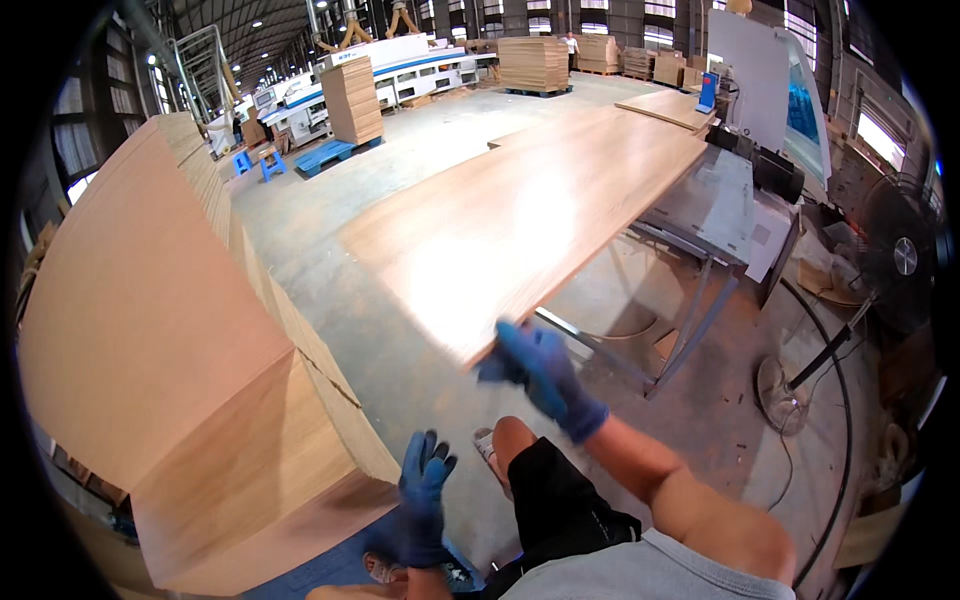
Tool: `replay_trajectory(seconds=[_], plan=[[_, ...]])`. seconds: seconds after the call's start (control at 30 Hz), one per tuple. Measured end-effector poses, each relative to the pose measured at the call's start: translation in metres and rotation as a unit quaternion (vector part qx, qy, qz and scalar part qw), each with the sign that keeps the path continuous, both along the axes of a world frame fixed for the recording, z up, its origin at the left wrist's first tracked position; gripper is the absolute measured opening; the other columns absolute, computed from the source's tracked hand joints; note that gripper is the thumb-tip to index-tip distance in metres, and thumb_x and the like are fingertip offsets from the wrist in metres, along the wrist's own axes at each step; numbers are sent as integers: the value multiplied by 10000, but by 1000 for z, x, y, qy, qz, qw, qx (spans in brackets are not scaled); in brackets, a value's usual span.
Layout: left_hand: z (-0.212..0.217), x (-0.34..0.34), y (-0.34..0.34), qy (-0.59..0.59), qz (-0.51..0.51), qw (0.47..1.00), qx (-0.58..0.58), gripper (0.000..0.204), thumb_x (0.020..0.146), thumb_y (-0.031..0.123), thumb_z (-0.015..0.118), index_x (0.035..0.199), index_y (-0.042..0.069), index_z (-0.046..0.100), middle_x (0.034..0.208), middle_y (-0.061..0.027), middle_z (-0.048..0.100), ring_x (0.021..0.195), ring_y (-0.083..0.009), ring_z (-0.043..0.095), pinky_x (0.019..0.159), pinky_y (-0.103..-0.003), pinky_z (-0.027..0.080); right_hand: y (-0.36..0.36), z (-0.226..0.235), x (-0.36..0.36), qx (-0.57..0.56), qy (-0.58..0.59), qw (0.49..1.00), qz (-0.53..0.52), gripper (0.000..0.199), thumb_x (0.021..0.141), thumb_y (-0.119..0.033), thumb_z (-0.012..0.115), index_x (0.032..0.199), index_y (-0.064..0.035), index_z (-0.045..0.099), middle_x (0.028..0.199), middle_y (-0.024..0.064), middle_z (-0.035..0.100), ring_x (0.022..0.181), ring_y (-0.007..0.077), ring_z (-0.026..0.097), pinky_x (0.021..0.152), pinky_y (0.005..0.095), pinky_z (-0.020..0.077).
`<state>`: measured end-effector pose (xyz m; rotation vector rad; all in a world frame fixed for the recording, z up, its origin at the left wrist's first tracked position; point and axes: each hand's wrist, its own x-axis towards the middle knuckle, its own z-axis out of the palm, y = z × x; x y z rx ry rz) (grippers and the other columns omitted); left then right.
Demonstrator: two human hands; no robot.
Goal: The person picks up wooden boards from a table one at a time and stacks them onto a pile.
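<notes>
A long wood panel (pixel 600 165) stretches away from me over a metal-framed table (pixel 715 205). Its near end sticks out toward me, and my right hand (pixel 545 375), in a blue glove, is closed on the near corner. The hand is slightly blurred, and its fingers are partly hidden under the edge. My left hand (pixel 422 490), also gloved in blue with dark fingertips, is raised with fingers apart and holds nothing. It is beside the near corner of a tall stack of wood panels (pixel 255 475) on my left.
At right, a standing fan (pixel 785 395) and a black cable (pixel 845 450) are on the floor. A white machine (pixel 765 75) stands beyond the table. Farther off are panel stacks (pixel 352 100), a blue pallet (pixel 325 157), blue stools (pixel 271 163) and a long white machine (pixel 420 65).
</notes>
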<state>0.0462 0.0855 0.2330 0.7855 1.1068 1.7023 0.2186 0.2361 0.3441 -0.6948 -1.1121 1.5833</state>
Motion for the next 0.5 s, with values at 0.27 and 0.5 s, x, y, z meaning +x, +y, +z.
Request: replay_trajectory(seconds=[0.27,0.5], plan=[[65,30,-38,-68,293,949,91,549,937,292,504,1371,-14,363,1377,-196,413,1229,-297,440,1015,-443,384,13,-9,93,13,215,976,-19,622,961,-499,389,1390,-50,355,1350,139,473,1208,283,494,1035,455,391],[6,-112,-154,-204,400,888,103,524,907,322,509,1294,-28,471,1322,-180,490,1168,-307,505,1023,-389,389,54,-15,208,504,-545,530,-410,528,795,-344,666,1204,-34,546,1206,183,557,1127,357,511,980,433,386]])
